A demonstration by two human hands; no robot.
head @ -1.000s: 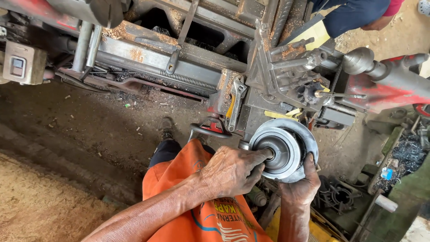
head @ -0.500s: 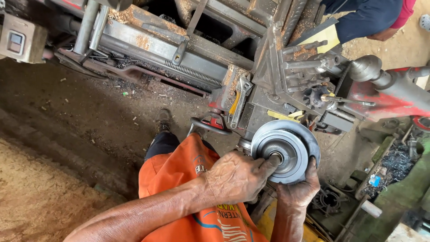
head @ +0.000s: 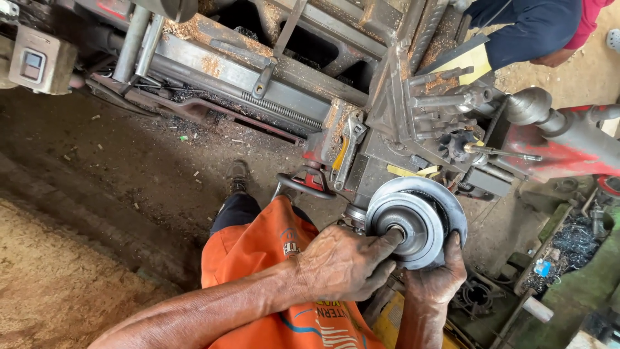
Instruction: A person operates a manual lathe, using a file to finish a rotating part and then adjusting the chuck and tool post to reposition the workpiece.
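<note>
Hands both on grey metal pulley (head: 413,223): left hand (head: 345,262) fingering its hub, right hand (head: 436,278) gripping its rim.

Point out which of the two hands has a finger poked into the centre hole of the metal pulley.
The left hand: its fingertip sits in the hub of the grey pulley. The right hand only cups the pulley's lower rim from beneath.
</note>
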